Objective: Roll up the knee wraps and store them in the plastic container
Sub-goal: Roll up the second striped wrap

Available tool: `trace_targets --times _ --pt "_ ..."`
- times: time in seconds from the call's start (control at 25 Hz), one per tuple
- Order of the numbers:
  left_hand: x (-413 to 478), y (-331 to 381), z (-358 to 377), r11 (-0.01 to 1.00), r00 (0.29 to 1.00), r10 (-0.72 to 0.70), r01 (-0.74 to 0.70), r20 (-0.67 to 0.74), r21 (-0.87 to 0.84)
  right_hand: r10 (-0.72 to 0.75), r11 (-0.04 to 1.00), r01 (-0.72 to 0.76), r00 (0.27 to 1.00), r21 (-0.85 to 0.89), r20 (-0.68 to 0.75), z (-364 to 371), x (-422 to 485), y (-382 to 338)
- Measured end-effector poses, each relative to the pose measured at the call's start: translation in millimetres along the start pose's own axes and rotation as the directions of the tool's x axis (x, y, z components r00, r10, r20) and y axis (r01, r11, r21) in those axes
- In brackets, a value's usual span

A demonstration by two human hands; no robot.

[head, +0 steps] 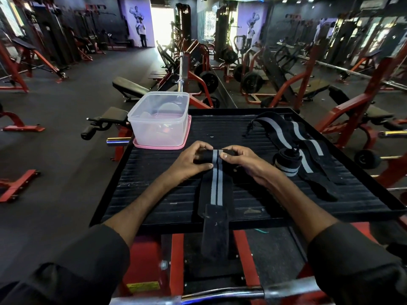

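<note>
The knee wrap point(206, 194) is laid lengthwise on the black ribbed counter point(154, 188). Its far end is turned into a small roll, which is pinched on one side by the left hand point(191, 160) and on the other by the right hand point(240, 160), with fingers curled round it. The roll is best kept tight and square. The grey stripes point(217, 183) should be stacked on themselves so the edges do not telescope, and the flat tail should be kept lightly taut as it is drawn in. A finished roll point(286, 162) lies just to the right, against the loose wraps point(284, 130). The plastic container point(154, 130) is set on a pink lid point(141, 146) at the far left corner. It stands open, and no wrap is seen inside.
</note>
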State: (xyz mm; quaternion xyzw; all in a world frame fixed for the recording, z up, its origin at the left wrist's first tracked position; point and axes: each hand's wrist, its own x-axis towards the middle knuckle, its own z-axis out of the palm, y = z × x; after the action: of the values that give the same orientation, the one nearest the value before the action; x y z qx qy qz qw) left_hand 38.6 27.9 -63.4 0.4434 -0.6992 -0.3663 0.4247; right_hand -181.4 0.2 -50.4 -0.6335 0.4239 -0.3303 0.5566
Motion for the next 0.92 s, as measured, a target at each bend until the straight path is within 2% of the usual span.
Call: trace_targets --times 0.08,0.28,0.44,0.56,0.68,0.76,0.8,0.92 --pt "-0.8 4.8 -1.3 0.967 0.985 -0.155 0.168 0.082 -0.189 -0.039 0.999 0.039 0.999 0.005 -0.02 -0.6 0.2 1.5" --pt "-1.3 3.9 -6.7 0.949 0.967 -0.228 0.246 0.113 -0.199 -0.054 0.997 0.054 0.999 0.058 -0.006 -2.7 -0.9 3.1" --pt "-2.2 -4.0 -3.9 0.984 0.971 -0.175 0.179 0.165 -0.01 -0.046 0.995 0.043 0.998 0.09 0.034 -4.9 -2.7 2.2" --pt "-1.9 -5.4 -4.2 0.99 0.985 -0.139 0.137 0.106 0.025 -0.025 0.993 0.013 0.995 0.113 0.098 -5.3 -3.9 -0.1" --pt "-3.6 -6.7 -5.5 0.996 0.995 -0.085 0.083 0.045 0.04 0.002 0.948 -0.055 0.986 0.312 0.168 -10.4 -3.2 -5.4" --pt "-4.4 -7.3 -4.1 0.999 0.999 -0.039 0.038 0.014 0.036 0.049 0.917 -0.103 0.988 0.385 0.149 -10.1 -0.8 -5.1" --pt "-5.2 -6.1 -3.3 0.999 1.0 -0.018 0.018 -0.005 0.04 0.083 0.934 -0.12 0.989 0.336 0.122 -8.0 1.4 -2.9" --pt "-7.5 -3.1 -1.2 0.998 0.998 0.037 -0.035 -0.044 0.051 0.136 0.989 -0.142 0.986 0.046 0.1 -1.8 4.7 4.1"
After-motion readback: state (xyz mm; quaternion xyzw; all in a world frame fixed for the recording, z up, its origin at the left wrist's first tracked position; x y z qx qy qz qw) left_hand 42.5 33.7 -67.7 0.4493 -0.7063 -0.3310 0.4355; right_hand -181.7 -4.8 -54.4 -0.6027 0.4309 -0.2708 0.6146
